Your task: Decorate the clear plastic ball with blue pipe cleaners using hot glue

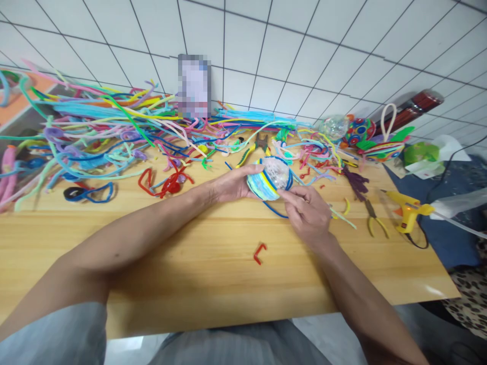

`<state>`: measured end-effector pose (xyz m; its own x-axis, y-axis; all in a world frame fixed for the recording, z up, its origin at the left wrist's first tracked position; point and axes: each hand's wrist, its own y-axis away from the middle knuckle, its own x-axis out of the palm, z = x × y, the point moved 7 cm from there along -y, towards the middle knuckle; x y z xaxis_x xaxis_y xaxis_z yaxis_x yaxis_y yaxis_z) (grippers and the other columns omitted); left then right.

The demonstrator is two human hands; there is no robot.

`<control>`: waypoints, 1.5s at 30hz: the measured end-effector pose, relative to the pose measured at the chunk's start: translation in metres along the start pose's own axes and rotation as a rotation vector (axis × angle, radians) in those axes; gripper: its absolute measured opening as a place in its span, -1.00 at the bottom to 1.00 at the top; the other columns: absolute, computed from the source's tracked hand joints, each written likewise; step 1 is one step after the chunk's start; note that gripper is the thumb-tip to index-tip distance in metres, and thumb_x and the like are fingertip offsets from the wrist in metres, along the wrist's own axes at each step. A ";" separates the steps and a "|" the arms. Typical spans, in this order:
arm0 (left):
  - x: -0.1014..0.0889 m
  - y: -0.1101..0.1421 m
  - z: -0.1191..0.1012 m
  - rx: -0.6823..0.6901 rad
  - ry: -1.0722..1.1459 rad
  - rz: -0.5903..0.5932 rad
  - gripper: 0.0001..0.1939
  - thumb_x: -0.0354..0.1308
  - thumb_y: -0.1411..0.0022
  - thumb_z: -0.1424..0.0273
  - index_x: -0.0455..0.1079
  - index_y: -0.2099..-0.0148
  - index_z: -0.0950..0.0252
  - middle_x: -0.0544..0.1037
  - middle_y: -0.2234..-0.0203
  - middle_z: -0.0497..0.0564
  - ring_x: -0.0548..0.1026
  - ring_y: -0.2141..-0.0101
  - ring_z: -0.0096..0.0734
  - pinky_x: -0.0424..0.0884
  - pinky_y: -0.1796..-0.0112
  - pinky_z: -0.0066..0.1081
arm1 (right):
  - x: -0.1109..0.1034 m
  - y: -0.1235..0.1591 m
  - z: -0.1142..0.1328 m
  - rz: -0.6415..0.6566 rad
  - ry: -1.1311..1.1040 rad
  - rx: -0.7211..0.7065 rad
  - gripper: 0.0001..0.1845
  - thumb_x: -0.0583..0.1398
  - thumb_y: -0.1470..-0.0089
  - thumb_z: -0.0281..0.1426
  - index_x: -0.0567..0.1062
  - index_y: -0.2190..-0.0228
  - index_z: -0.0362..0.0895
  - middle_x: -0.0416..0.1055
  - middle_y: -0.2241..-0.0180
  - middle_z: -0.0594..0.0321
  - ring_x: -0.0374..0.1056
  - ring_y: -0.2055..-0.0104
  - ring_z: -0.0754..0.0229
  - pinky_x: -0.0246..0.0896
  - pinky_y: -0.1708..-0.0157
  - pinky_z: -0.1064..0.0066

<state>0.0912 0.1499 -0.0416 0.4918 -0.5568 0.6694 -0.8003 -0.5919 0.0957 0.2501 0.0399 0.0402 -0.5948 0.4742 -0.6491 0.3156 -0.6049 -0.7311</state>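
My left hand grips a clear glittery ball partly wrapped in blue, yellow and light-blue pipe cleaners, held just above the wooden table. My right hand pinches a dark blue pipe cleaner at the ball's lower right side; the strand loops down under the ball. Both hands are closed.
A big heap of coloured pipe cleaners covers the table's far left and back. A red bent piece lies near the front. Yellow-handled pliers, a yellow glue gun and finished wrapped balls sit at the right.
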 end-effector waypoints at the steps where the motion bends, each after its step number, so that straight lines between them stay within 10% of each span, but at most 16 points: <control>1: -0.001 0.000 0.000 -0.002 -0.003 0.000 -0.46 0.43 -0.38 0.06 0.59 -0.23 0.30 0.77 -0.09 0.25 0.77 0.07 -0.18 0.73 0.08 -0.28 | -0.001 -0.001 0.001 -0.011 0.000 -0.014 -0.47 0.25 -0.28 -0.63 0.75 -0.08 0.14 0.69 0.17 0.19 0.61 0.19 0.13 0.52 0.21 0.29; 16: 0.012 0.005 -0.009 0.136 -0.186 -0.116 -0.02 0.71 0.03 -0.05 0.51 -0.35 0.18 0.79 -0.02 0.18 0.77 0.13 -0.19 0.68 0.03 -0.25 | 0.003 -0.001 0.008 -0.044 0.064 -0.059 -0.45 0.27 -0.29 -0.67 0.71 -0.14 0.09 0.68 0.18 0.23 0.60 0.22 0.19 0.50 0.23 0.37; 34: 0.008 0.009 -0.011 0.301 -0.305 -0.359 0.02 0.73 0.06 0.10 0.43 -0.38 0.20 0.70 -0.05 0.14 0.68 -0.07 -0.04 0.59 -0.18 -0.07 | 0.005 -0.003 0.007 -0.042 0.056 -0.045 -0.47 0.29 -0.31 -0.65 0.69 -0.17 0.06 0.68 0.18 0.21 0.62 0.20 0.16 0.53 0.22 0.35; 45: 0.015 0.006 -0.009 0.154 -0.176 -0.254 -0.07 0.73 0.07 0.05 0.50 -0.28 0.19 0.77 0.03 0.15 0.75 0.22 -0.25 0.70 0.06 -0.22 | -0.001 -0.005 0.004 -0.074 -0.013 -0.020 -0.54 0.32 -0.29 -0.64 0.72 -0.06 0.06 0.73 0.14 0.20 0.67 0.14 0.14 0.61 0.14 0.33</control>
<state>0.0903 0.1431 -0.0248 0.7308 -0.4648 0.4999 -0.5905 -0.7979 0.1214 0.2465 0.0398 0.0454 -0.6263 0.5086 -0.5908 0.2849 -0.5560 -0.7808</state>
